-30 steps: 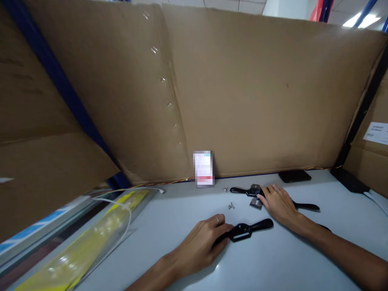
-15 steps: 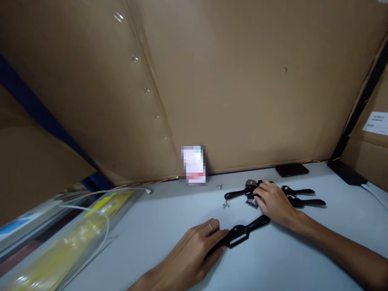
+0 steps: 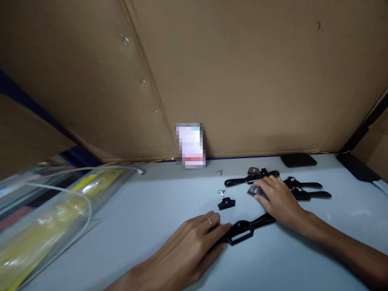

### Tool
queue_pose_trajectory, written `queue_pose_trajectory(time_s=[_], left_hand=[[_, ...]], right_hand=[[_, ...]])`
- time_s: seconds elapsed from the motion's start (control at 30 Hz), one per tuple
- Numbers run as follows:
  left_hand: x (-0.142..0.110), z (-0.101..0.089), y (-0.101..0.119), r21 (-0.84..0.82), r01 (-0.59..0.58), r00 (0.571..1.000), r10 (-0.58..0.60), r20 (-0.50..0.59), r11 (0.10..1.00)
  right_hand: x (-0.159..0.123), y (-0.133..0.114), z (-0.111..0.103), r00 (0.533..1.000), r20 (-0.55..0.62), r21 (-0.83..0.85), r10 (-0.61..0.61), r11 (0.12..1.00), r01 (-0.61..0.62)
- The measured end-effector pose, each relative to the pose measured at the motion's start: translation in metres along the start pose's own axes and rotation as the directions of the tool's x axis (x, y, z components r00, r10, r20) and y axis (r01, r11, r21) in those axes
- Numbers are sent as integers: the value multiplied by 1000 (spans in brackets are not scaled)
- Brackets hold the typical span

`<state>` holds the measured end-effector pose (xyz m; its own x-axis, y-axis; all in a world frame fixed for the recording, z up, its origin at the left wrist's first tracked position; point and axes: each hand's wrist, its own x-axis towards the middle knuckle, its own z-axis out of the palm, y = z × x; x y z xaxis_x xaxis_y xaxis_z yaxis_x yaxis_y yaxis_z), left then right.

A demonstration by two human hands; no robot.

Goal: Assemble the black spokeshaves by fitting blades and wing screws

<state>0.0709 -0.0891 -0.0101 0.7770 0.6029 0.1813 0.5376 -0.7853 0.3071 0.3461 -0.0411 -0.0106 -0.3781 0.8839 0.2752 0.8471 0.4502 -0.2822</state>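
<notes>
My left hand (image 3: 197, 246) is closed around the left handle of a black spokeshave body (image 3: 242, 234), whose empty frame faces me on the table. To its upper right, my right hand (image 3: 277, 198) pinches a grey metal spokeshave blade (image 3: 254, 190) lying low over the table, its fingers partly hiding it. Left of that hand lies a small black cap piece (image 3: 226, 203). Just behind the cap is a silver thumbscrew (image 3: 222, 192), and a second thumbscrew (image 3: 220, 172) sits farther back. Another black spokeshave (image 3: 238, 182) lies beyond my right hand with a second blade (image 3: 253, 170) beside it.
More black spokeshaves (image 3: 315, 195) lie right of my right hand. A blurred-out lit screen (image 3: 190, 145) leans on the cardboard wall (image 3: 242, 81). A dark flat case (image 3: 298, 160) is at the back right. Yellow items in clear plastic (image 3: 66, 226) and a white cable (image 3: 89, 202) occupy the left.
The black cap piece now lies on the table near the front thumbscrew. My right hand has shifted onto the front blade. My left hand keeps hold of the spokeshave body; the view has tilted down.
</notes>
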Motion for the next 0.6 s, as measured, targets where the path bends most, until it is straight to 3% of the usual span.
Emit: queue_pose_trajectory(time_s=[0.13, 0.33, 0.6], left_hand=[[-2, 1, -1, 2, -20, 1000, 20, -18, 1000], [-1, -2, -1, 12, -30, 999, 31, -33, 999], [0, -3, -11, 13, -10, 999, 11, -50, 1000]], right_hand=[[-1, -5, -8, 997, 73, 123, 7, 992, -16], [-4, -13, -12, 982, 129, 329, 136, 929, -172], [-8, -15, -15, 985, 137, 307, 108, 940, -146]])
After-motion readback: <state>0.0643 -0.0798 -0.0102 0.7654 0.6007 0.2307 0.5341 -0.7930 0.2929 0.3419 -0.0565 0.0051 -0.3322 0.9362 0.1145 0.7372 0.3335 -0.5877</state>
